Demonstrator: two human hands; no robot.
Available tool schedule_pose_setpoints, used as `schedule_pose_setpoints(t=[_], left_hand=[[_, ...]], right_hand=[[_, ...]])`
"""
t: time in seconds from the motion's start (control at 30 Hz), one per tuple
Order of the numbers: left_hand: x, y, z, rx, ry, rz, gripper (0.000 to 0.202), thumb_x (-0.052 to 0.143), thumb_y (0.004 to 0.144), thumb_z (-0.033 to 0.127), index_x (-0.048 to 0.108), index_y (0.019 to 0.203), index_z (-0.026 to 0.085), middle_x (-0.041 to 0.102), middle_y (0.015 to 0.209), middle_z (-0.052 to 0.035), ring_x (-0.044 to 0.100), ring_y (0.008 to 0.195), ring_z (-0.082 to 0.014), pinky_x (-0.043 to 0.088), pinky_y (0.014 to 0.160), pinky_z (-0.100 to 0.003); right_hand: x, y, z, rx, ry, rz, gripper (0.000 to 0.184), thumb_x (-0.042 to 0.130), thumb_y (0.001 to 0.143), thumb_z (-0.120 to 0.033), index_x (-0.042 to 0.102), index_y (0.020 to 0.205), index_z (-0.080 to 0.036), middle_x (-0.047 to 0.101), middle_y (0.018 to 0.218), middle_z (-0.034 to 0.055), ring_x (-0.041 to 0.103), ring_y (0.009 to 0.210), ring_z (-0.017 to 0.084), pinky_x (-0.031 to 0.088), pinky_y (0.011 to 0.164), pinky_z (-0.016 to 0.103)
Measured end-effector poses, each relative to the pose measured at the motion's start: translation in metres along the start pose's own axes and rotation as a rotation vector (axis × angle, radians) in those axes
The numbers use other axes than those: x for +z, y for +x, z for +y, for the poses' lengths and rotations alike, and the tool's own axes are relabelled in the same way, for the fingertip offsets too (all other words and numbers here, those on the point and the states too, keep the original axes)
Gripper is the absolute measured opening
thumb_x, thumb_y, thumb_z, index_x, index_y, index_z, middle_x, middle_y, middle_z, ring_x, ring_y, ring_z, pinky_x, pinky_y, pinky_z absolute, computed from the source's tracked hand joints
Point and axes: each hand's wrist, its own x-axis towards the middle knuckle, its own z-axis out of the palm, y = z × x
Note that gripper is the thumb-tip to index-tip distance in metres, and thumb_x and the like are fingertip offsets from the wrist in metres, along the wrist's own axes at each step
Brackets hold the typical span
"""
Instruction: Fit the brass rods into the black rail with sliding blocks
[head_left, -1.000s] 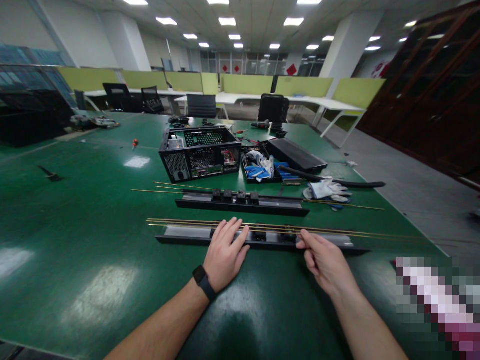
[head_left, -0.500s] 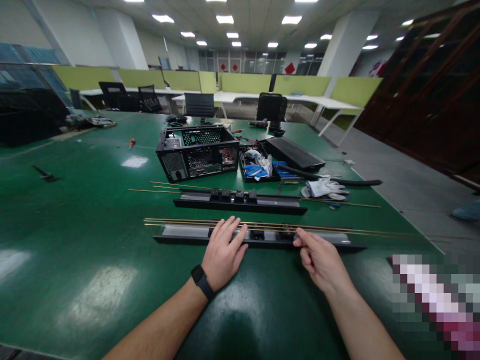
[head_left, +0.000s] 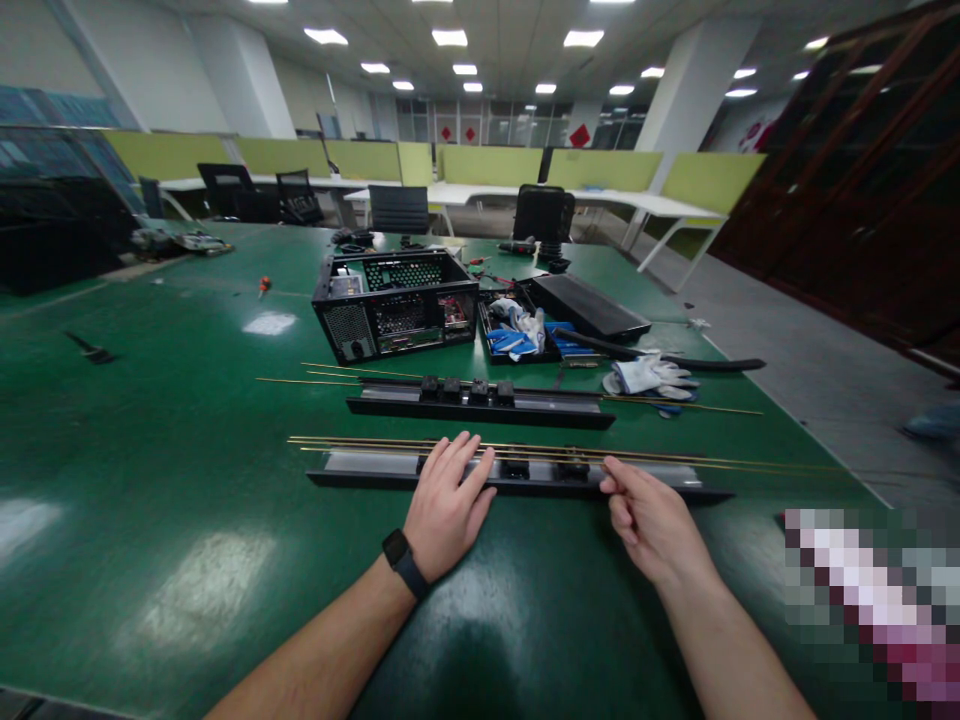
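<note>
Several thin brass rods (head_left: 375, 446) lie lengthwise over a long black channel (head_left: 375, 480) with a pale inside. Black blocks (head_left: 574, 462) sit along the channel under the rods. My left hand (head_left: 450, 500), wearing a dark watch, lies flat across the rods and channel, fingers extended. My right hand (head_left: 649, 515) pinches a brass rod at the right part of the channel, thumb against forefinger. Behind them stands a second black channel (head_left: 480, 408) with several black blocks and thin rods reaching past both ends.
An open black computer case (head_left: 397, 310) stands farther back. Right of it are a black tray (head_left: 491, 350) with blue-white gloves, a black panel (head_left: 589, 308), a black tube (head_left: 705, 364) and another glove pair (head_left: 649, 377). A brush (head_left: 90, 350) lies left on the green table (head_left: 187, 470).
My right hand has slid slightly to the right along the rods, uncovering more of the right block. My left hand has stayed in place.
</note>
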Motion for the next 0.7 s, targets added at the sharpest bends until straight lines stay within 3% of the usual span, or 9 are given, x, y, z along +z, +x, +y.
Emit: schedule_pose_setpoints(t=[0.23,0.4,0.7], left_hand=[[-0.001,0.0003,0.0012,-0.006,-0.004,-0.005,0.048,0.056,0.093,0.021,0.049,0.14,0.018,0.051,0.143,-0.0147,0.038,0.141,-0.0285,0.032,0.116,-0.054],[-0.0029,0.0016,0.0016,-0.005,-0.003,-0.001,0.047,0.056,0.092,0.02,0.05,0.139,0.018,0.052,0.143,-0.0151,0.039,0.14,-0.0286,0.033,0.116,-0.054],[-0.0019,0.0014,0.0013,0.001,-0.004,0.001,0.048,0.056,0.092,0.02,0.05,0.139,0.017,0.052,0.143,-0.0155,0.039,0.141,-0.0291,0.033,0.116,-0.054]], right_hand=[[-0.0002,0.0018,0.0027,0.004,-0.023,-0.009,0.038,0.086,0.065,-0.042,0.064,0.08,-0.014,0.064,0.065,0.0013,0.037,0.032,0.003,0.02,0.022,0.014],[0.0048,-0.001,0.0037,0.0,-0.065,-0.046,0.039,0.086,0.064,-0.043,0.061,0.07,-0.014,0.062,0.062,0.0013,0.035,0.03,0.002,0.019,0.022,0.014],[0.0056,-0.0036,0.0019,0.002,-0.045,-0.048,0.036,0.086,0.064,-0.039,0.06,0.069,-0.014,0.06,0.058,0.0004,0.034,0.029,0.002,0.019,0.023,0.014]])
